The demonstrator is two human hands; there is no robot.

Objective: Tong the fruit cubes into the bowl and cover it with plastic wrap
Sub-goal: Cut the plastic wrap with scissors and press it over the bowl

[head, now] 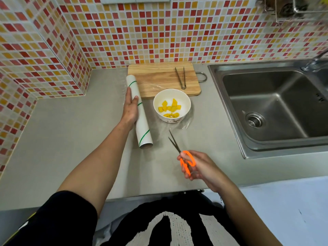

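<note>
A white bowl [184,99] stands on the grey counter and holds several yellow fruit cubes [170,108]. A clear sheet of plastic wrap [185,124] stretches from the roll across the bowl, wrinkled at the bowl's right. The white roll of plastic wrap [140,119] lies to the left of the bowl, and my left hand [130,109] presses flat on it. My right hand [198,167] holds orange-handled scissors [179,151], blades parted and pointing toward the bowl. Metal tongs [181,78] lie on the wooden cutting board [156,79] behind the bowl.
A steel sink [273,110] with a drain fills the right side; its faucet [314,63] is at the far right. Tiled walls bound the counter [71,132] at the back and left. A wire rack [292,8] hangs top right.
</note>
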